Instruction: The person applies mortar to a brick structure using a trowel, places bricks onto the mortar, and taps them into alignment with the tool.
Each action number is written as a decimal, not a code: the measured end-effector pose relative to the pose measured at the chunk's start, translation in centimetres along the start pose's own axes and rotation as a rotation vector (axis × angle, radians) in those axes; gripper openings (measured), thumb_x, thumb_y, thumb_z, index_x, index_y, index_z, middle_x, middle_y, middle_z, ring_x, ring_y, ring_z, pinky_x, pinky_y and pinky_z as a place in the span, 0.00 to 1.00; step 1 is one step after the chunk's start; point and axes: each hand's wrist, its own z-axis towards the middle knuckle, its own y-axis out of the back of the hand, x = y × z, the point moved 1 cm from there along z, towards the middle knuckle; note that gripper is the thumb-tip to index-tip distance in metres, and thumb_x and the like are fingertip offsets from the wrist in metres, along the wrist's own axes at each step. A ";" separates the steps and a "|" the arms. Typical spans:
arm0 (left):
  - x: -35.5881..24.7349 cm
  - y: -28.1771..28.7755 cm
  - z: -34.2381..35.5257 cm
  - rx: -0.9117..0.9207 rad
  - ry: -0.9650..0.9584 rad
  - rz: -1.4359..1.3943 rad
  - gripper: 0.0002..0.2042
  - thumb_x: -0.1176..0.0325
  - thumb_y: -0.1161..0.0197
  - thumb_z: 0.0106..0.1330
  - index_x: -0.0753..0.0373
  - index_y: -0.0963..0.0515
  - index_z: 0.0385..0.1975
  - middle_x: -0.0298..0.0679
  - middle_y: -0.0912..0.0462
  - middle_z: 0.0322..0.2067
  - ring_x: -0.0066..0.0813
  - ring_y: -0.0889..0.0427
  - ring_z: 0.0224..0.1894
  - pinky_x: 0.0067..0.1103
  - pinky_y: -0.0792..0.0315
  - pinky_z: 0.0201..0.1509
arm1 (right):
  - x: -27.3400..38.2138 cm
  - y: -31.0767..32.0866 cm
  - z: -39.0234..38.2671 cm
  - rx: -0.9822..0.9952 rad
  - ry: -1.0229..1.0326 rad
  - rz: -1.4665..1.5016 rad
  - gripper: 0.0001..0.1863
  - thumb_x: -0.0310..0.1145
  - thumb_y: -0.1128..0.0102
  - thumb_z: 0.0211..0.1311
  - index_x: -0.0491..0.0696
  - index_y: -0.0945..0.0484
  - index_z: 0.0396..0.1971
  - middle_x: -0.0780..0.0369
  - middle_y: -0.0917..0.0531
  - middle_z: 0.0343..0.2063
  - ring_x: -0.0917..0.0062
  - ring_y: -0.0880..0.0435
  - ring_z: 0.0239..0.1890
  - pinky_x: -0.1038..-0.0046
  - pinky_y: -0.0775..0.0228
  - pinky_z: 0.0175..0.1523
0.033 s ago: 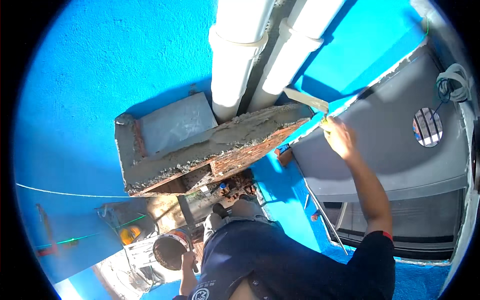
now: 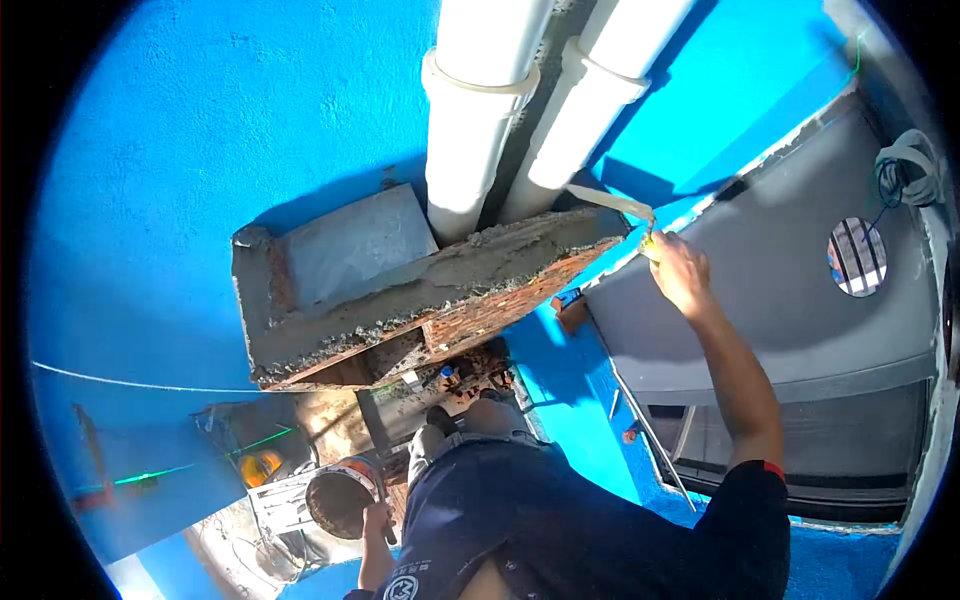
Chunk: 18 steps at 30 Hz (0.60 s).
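My right hand (image 2: 682, 275) is closed around the yellowish handle of a trowel (image 2: 612, 203). The trowel's blade points left, over the right end of a mortar-topped brick ledge (image 2: 500, 262), near the foot of the right white pipe (image 2: 555, 135). Grey wet-looking mortar covers the ledge's top, with rough lumps along its front edge. A flat grey slab (image 2: 360, 240) lies at the ledge's left part. Low at my left side, my left hand (image 2: 377, 522) grips a dark, narrow bar-like piece (image 2: 381, 487) beside a bucket (image 2: 338, 503); its exact kind is unclear.
Another thick white pipe (image 2: 478, 110) rises by the blue wall (image 2: 200, 130). A pale string (image 2: 140, 381) runs across the left to the ledge. Below lie rubble and a yellow-orange object (image 2: 262, 468). To the right is a dark window panel (image 2: 740, 290) with a round hole and coiled tubing (image 2: 908, 165).
The trowel blade has tilted in my right hand and now shows more edge-on. My left hand stays by the bucket.
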 end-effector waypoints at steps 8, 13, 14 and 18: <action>0.0 1.7 0.3 -0.010 -0.291 0.262 0.09 0.72 0.40 0.54 0.64 0.26 0.13 0.38 0.26 0.15 0.28 0.22 0.15 0.28 0.24 0.18 | 9.2 -5.1 0.8 -0.214 0.353 0.300 0.06 0.31 0.43 0.55 0.53 0.24 0.33 0.61 0.20 0.28 0.64 0.18 0.32 0.61 0.26 0.34; -1.3 1.7 -1.0 0.027 -0.341 0.566 0.08 0.70 0.43 0.56 0.64 0.25 0.16 0.39 0.26 0.16 0.27 0.22 0.16 0.27 0.23 0.19 | 18.3 -2.6 0.2 -0.117 0.456 0.302 0.09 0.29 0.44 0.54 0.52 0.26 0.36 0.62 0.22 0.27 0.66 0.18 0.31 0.64 0.27 0.33; -0.3 1.7 -0.9 -0.015 -0.113 0.280 0.09 0.70 0.43 0.57 0.63 0.26 0.16 0.39 0.26 0.16 0.27 0.21 0.16 0.27 0.23 0.19 | 19.9 -1.9 0.0 -0.121 0.501 0.351 0.09 0.29 0.44 0.54 0.52 0.27 0.37 0.62 0.23 0.28 0.67 0.19 0.31 0.65 0.27 0.33; 0.2 1.7 -0.8 -0.015 -0.127 0.198 0.07 0.71 0.42 0.53 0.62 0.26 0.15 0.39 0.28 0.14 0.27 0.24 0.16 0.28 0.25 0.18 | 21.7 -0.4 -1.4 -0.121 0.463 0.431 0.09 0.33 0.40 0.55 0.51 0.26 0.36 0.61 0.21 0.31 0.66 0.19 0.30 0.65 0.28 0.34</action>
